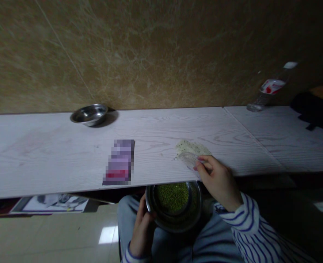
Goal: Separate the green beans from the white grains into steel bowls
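My left hand (144,228) grips the left rim of a metal bowl (196,215) that rests over my lap, just below the table edge. Small green beans (174,197), like mung beans, lie inside it. Between the thumb and fingers of my right hand (217,179) is a clear plastic protractor (188,159), curved along its far edge and low over the table. It touches or overlaps the near side of a thin heap of whitish grains (193,147), which look like rice mixed with dark specks. A few dark bits lie loose left of the heap.
A smaller metal bowl (89,115) stands against the wall at left. A phone with a blurred screen (120,162) lies left of the grains. At back right are a plastic bottle (271,87) and a dark cloth item (315,109). Printed paper (54,203) shows under the tabletop (49,157).
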The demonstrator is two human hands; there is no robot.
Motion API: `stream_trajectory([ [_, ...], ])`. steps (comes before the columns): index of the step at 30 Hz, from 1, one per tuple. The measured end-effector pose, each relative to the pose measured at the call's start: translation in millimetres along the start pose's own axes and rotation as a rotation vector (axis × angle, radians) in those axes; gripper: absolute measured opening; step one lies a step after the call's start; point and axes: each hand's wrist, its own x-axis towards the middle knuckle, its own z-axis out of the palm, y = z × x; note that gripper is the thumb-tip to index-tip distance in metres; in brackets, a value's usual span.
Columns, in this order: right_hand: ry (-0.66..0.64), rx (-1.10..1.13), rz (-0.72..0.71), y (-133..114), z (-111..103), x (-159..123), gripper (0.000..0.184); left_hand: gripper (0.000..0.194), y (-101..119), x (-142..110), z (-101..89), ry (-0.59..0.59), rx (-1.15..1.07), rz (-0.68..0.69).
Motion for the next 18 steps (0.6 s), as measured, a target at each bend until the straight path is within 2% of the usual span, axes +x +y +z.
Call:
stream_trajectory([
  [6, -0.008, -0.072, 0.001, -7.2, 6.3, 6.3, 0.020, 0.064, 3.2, -0.9, -1.4, 0.001, 0.020, -0.046],
  [11, -0.025, -0.039, -0.040, -11.9, 8.8, 8.7, 0.020, 0.058, 1.5, -0.8, -2.4, 0.018, 0.009, -0.034],
  [18, 0.016, -0.023, -0.016, -5.6, 3.9, 1.5, 0.019, 0.058, 0.5, -0.2, -1.9, 0.022, 0.012, -0.031],
])
